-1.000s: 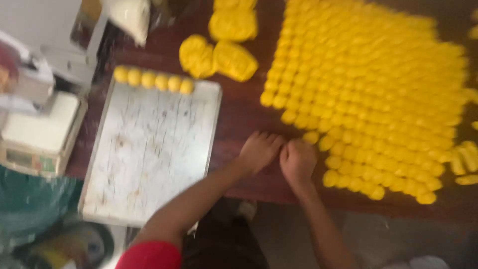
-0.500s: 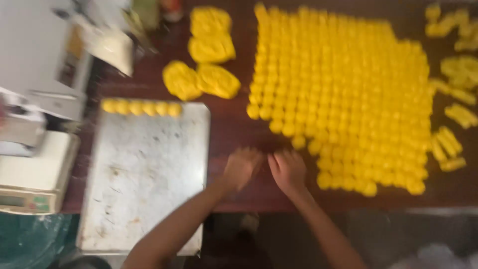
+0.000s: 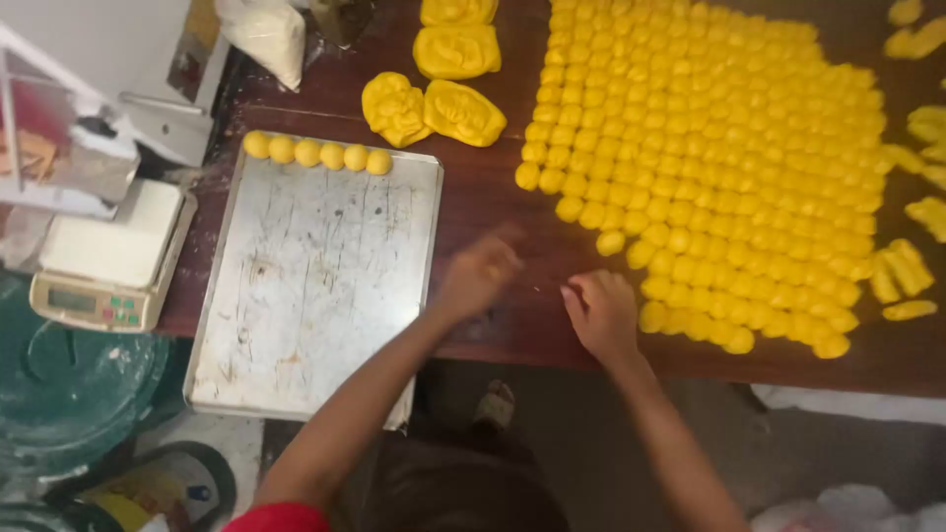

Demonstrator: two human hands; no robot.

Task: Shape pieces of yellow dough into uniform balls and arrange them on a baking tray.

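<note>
A yellow dough ball seems cupped in the blurred left hand near the baking tray; right hand is rested curled beside the dough-piece grid, handy for picking.

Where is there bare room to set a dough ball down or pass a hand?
Most of the metal tray is bare below its row of dough balls at the far edge. A bare strip of table runs between tray and dough ball field. That field is packed; the hands fill the near edge.
</note>
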